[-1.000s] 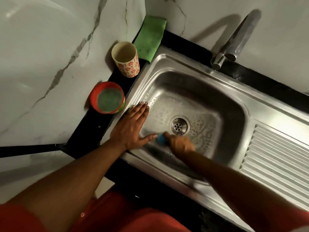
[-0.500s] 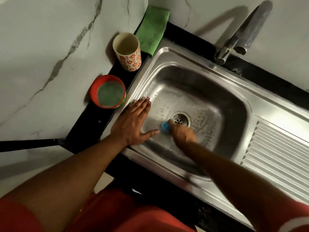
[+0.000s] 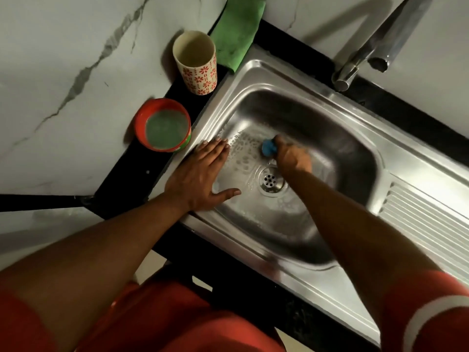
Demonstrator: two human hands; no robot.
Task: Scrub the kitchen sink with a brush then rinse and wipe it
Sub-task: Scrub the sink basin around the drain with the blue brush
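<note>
Presumably for bracing, the left hand (image 3: 200,179) is laid flat, fingers spread, on the sink (image 3: 291,80) edge while the brush (image 3: 269,147) is clasped in the right hand (image 3: 291,157) over the suds.

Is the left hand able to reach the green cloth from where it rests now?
Probably yes: the left hand lies flat on the sink edge, holding nothing, and the cup stands beside the way to the green cloth.

The left hand (image 3: 200,179) lies flat; right hand (image 3: 291,158) grips.
</note>
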